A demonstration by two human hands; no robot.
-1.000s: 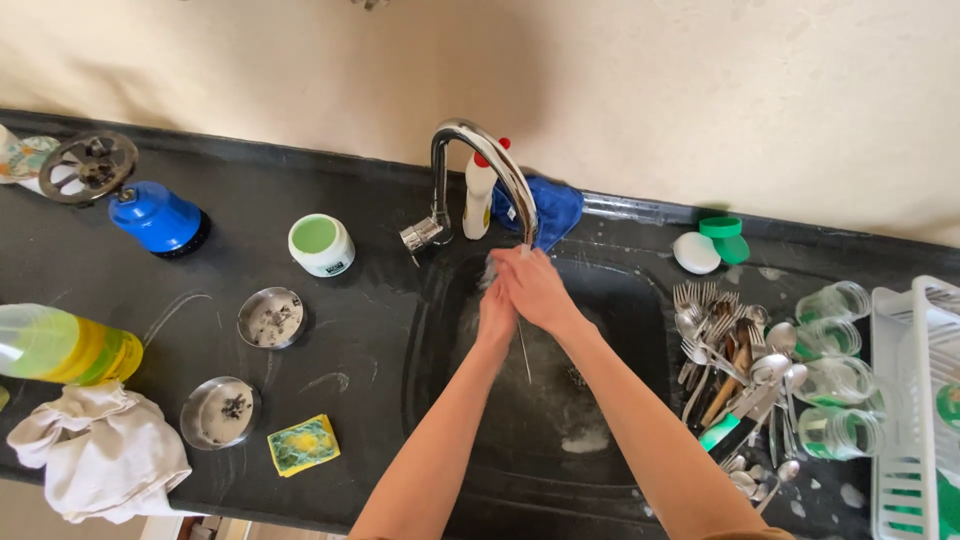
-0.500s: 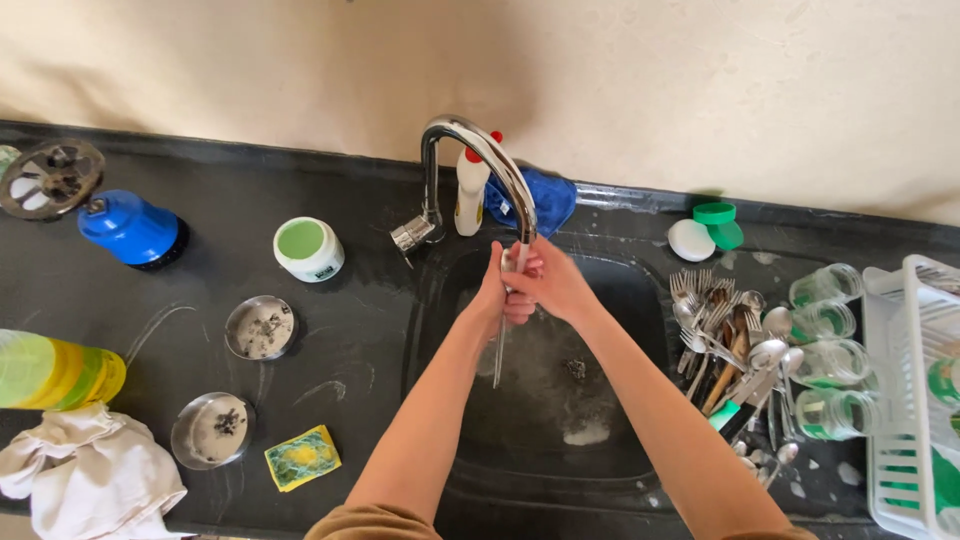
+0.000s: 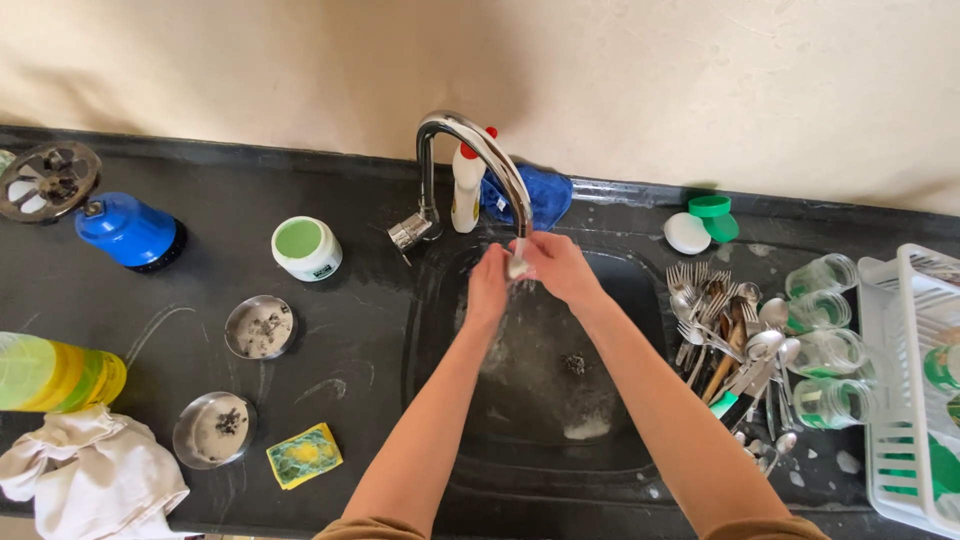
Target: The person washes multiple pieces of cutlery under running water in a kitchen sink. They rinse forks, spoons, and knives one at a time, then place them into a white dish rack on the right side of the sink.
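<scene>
Both arms are reaching forward over the sink point(image 3: 640, 300), and the hands are meeting right under the mouth of the curved chrome tap point(image 3: 470, 140). The left hand point(image 3: 488, 285) is standing upright with fingers loosely extended, grasping nothing; the right hand point(image 3: 560, 268) is curling in beside it, touching it at the fingertips — whether it is pinching anything I cannot tell, as water is blurring that spot. A small dark scrubber point(image 3: 574, 364) is lying on the sink floor below, near some foam.

Around them on the black desk point(image 3: 350, 330): a white bottle with a red cap point(image 3: 466, 190) and a blue cloth point(image 3: 540, 195) are sitting behind the tap, a heap of cutlery point(image 3: 730, 340) and glass jars point(image 3: 825, 320) are lying to the right beside a white rack point(image 3: 900, 380), and two small steel dishes point(image 3: 258, 328) and a yellow-green sponge point(image 3: 304, 455) are resting to the left.
</scene>
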